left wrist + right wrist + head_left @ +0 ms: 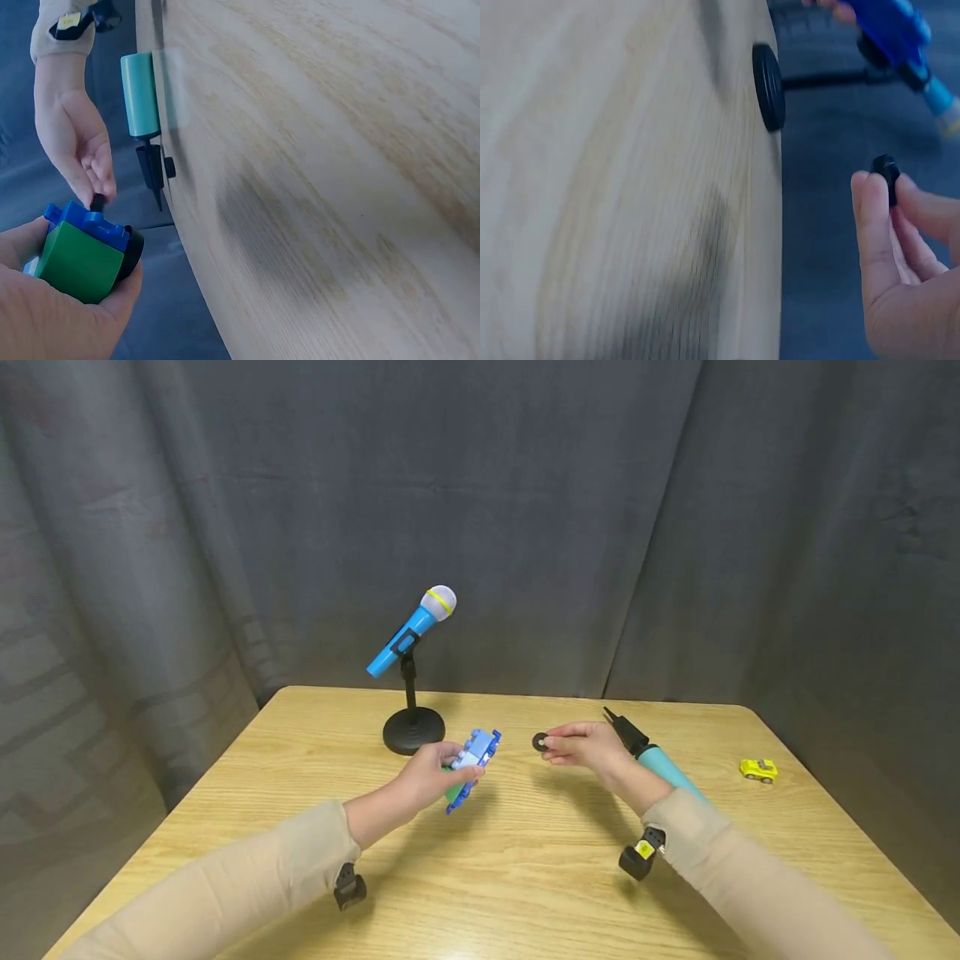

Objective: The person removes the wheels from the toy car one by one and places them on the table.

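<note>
Head view: both hands above the table, slightly apart.

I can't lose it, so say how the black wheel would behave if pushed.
The wheel would likely roll on its edge, being round. It is probably light, small enough for the right hand to pinch. It seems stiff: no bend shows.

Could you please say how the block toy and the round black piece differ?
The block toy shows blue and green; the round black piece shows neither. The block toy is larger than the round black piece. The left hand grips the block toy, while the right hand pinches the round black piece. Both are held above the table.
</note>
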Available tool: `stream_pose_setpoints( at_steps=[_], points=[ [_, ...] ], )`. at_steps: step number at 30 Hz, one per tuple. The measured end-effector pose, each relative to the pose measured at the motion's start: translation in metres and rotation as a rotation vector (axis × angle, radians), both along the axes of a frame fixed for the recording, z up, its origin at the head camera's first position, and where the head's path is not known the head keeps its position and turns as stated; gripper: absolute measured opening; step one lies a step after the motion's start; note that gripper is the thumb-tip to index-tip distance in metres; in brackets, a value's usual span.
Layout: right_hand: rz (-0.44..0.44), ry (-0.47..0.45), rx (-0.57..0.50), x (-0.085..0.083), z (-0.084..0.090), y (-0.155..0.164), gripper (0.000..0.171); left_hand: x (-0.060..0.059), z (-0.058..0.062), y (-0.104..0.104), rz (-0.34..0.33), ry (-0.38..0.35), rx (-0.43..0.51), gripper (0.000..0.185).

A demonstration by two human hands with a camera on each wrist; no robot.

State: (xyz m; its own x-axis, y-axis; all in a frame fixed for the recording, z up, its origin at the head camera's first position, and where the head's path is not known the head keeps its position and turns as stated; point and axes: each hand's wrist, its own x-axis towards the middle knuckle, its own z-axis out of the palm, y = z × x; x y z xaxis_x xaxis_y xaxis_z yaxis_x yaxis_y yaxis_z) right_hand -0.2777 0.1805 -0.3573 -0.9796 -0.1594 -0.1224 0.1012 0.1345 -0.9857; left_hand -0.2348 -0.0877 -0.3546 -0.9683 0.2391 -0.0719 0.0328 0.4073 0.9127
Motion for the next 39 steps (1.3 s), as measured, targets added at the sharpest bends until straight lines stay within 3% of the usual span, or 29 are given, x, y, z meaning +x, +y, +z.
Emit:
stream_pose_setpoints(
  at_steps=[5, 11, 18, 29, 39],
  points=[
    [-0.088, -0.073, 0.005, -0.015, -0.001, 0.013, 0.037, 0.001, -0.002, 0.0, 0.005, -0.01, -0.013, 0.058],
    [-0.122, -0.103, 0.082, -0.028, -0.007, 0.02, 0.036, 0.001, -0.002, 0.001, 0.011, -0.011, -0.018, 0.06],
    [-0.183, -0.092, 0.198, -0.041, -0.022, 0.02, 0.028, 0.001, -0.004, 0.001, 0.01, -0.004, -0.013, 0.06],
    [-0.292, -0.17, 0.425, -0.063, -0.036, 0.017, 0.022, 0.001, -0.004, 0.001, 0.012, -0.009, -0.012, 0.063],
    [-0.368, -0.196, 0.468, -0.068, -0.038, 0.012, 0.019, 0.003, -0.002, 0.001, 0.002, -0.018, -0.003, 0.062]
  ],
)
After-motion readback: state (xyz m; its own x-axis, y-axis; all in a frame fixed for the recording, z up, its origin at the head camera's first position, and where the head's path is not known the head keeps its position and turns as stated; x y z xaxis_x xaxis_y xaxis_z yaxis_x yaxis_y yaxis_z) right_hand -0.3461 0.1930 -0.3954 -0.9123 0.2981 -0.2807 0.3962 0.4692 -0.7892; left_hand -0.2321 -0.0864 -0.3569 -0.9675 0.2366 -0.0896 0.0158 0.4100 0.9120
